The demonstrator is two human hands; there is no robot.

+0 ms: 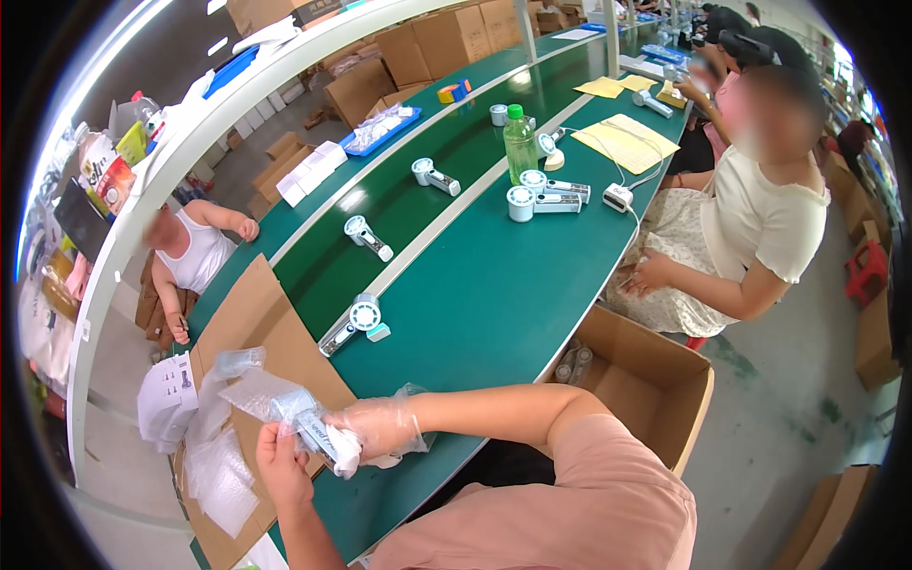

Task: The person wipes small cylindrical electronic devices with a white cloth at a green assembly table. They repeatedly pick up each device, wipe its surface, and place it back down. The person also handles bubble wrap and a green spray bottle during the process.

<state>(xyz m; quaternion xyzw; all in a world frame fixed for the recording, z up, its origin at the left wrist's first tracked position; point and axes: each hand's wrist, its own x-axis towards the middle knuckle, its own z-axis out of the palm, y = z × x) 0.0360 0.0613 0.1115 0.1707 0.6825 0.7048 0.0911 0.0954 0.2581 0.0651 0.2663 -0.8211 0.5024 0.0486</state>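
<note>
A light blue handheld fan [306, 418] in a clear plastic sleeve is held low over the cardboard at the near left. My right hand [375, 427], in a loose clear plastic glove, closes round its lower end; something white [347, 454], perhaps cloth or tissue, shows at those fingers. My left hand [283, 464] is bare, its fingers curled and pinched at the side of the sleeve. Clear bags [223, 475] lie beside it on a cardboard sheet [255, 318]. Farther off, another fan [364, 313] rests on the green table with a small teal piece against it.
Several fans [435, 178] lie along the sunken green belt and the table [446, 313]. A green bottle [520, 147] stands farther up. An open carton [655, 389] sits by my right arm. A seated co-worker [750, 218] is at the right; a child [195, 252] stands left.
</note>
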